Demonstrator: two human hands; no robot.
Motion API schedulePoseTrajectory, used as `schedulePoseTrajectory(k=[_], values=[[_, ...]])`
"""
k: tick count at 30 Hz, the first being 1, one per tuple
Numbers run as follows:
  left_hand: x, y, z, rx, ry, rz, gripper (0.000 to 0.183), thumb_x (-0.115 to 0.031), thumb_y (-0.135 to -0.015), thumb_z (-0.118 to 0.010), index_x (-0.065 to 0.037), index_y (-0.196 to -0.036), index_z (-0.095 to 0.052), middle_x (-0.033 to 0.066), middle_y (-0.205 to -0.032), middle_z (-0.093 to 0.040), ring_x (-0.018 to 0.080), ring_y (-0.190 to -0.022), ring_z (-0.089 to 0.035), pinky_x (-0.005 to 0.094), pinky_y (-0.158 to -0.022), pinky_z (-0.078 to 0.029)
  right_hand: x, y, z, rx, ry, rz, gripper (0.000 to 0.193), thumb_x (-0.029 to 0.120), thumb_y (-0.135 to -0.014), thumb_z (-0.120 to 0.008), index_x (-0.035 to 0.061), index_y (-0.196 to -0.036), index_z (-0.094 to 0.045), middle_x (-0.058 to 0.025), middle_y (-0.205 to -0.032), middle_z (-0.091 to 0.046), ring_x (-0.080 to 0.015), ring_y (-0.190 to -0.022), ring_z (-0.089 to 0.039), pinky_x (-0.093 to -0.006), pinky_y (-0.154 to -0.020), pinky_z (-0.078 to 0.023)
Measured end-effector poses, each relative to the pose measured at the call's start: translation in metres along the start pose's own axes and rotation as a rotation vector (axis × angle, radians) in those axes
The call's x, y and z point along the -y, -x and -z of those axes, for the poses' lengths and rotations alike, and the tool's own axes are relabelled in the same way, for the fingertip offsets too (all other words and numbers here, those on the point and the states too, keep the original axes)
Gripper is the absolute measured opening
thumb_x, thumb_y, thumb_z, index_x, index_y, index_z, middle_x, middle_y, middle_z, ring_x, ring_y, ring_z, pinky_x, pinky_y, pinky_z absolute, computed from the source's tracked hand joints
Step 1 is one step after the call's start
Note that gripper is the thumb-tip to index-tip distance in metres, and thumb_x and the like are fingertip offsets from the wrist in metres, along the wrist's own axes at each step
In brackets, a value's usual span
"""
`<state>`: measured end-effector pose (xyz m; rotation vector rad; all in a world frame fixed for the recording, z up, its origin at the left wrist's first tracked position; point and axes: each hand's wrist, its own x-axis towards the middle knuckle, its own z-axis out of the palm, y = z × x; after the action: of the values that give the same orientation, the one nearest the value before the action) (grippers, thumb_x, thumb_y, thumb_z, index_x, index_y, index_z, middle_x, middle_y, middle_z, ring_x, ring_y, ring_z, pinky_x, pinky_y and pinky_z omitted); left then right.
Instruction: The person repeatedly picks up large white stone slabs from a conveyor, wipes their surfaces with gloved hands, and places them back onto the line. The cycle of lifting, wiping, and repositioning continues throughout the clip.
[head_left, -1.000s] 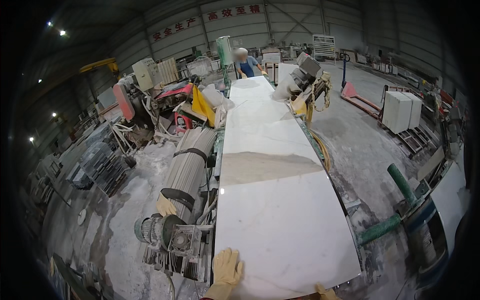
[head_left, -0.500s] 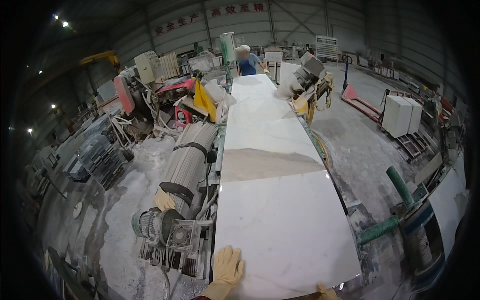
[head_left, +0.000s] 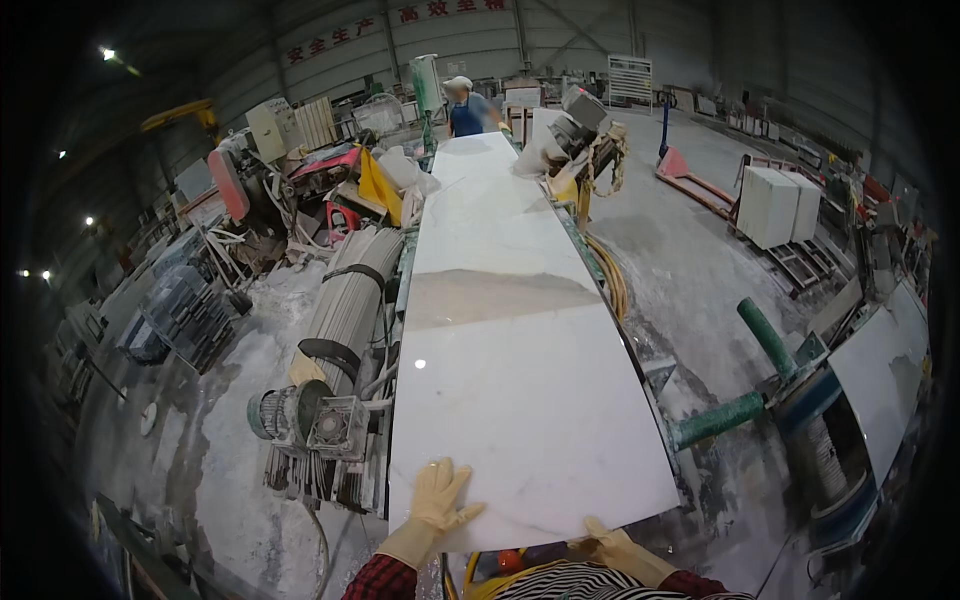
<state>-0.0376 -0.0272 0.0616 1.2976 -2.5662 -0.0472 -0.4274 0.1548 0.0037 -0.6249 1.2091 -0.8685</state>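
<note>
A long white stone slab surface (head_left: pixel 500 400) with faint grey veins stretches away from me on a machine bed, a beige-grey band (head_left: pixel 490 297) crossing it midway. A line runs across just on the near side of that band; I cannot tell whether it is a joint between two slabs. My left hand (head_left: pixel 436 500), in a cream rubber glove, lies on top near the left near corner, fingers spread. My right hand (head_left: pixel 615 550), gloved alike, grips the slab's near edge, some fingers on top and the rest partly hidden at the rim.
At the far end stands a co-worker (head_left: pixel 470 113) in a white cap and blue apron. A motor (head_left: pixel 290 408) and a strapped bundle of long strips (head_left: pixel 345 290) flank the left side. Green rollers (head_left: pixel 718 420) jut out at right; a red pallet jack (head_left: pixel 690 180) stands beyond.
The view has shifted, bringing the slab's near edge into sight. My left hand still lies flat on top. My right hand, barely visible before, now shows at the near edge.
</note>
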Motion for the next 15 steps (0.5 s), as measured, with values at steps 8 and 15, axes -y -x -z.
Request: schedulePoseTrajectory(k=[8,15], values=[[-0.061,0.008,0.014,-0.002,0.030,-0.292,0.108,-0.075,-0.081,-0.086,-0.010,-0.162,-0.056,0.0329,-0.163,-0.047,0.0577,-0.143,-0.048,0.0697,-0.119,-0.038,-0.116,-0.067,0.044,0.144,0.183,0.600,0.052,0.029,-0.123,-0.044,0.0025,-0.167,-0.048,-0.0150,-0.160,-0.065,-0.0271,-0.148,-0.062,-0.0420,-0.117,-0.056],[-0.100,0.036,0.038,0.150,-0.018,-0.254,0.097,-0.061,-0.080,-0.090,-0.009,-0.155,-0.059,0.0295,-0.160,-0.050,0.0544,-0.145,-0.049,0.0655,-0.121,-0.040,-0.087,-0.044,0.028,0.222,0.925,0.376,0.049,0.021,-0.115,-0.053,0.0283,-0.163,-0.059,-0.0061,-0.147,-0.072,-0.0248,-0.126,-0.073,-0.0394,-0.095,-0.060]])
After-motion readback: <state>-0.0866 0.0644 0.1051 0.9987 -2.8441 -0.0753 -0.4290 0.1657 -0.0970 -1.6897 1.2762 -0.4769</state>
